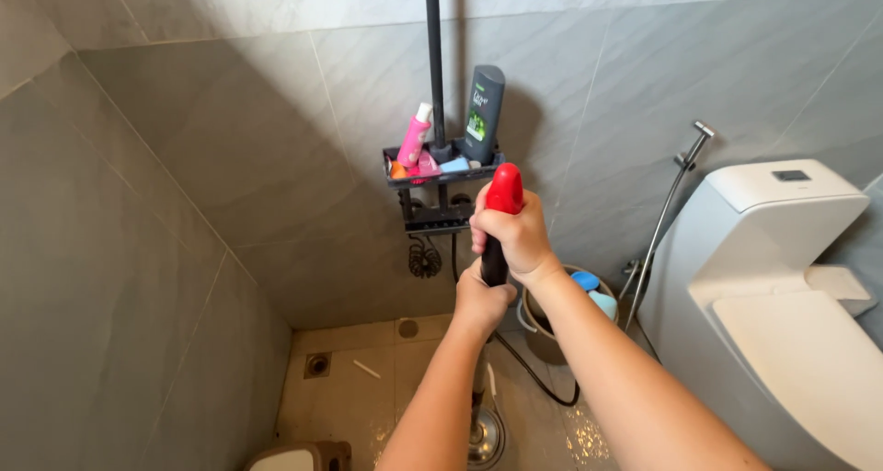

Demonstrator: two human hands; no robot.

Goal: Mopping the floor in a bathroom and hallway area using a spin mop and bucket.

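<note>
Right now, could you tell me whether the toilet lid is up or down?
Down. The toilet lid lies flat over the bowl, below the cistern, with no opening showing.

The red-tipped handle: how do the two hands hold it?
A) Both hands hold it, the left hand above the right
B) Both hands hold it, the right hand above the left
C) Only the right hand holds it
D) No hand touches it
B: the right hand grips the handle just under its red tip, and the left hand grips it lower down.
</note>
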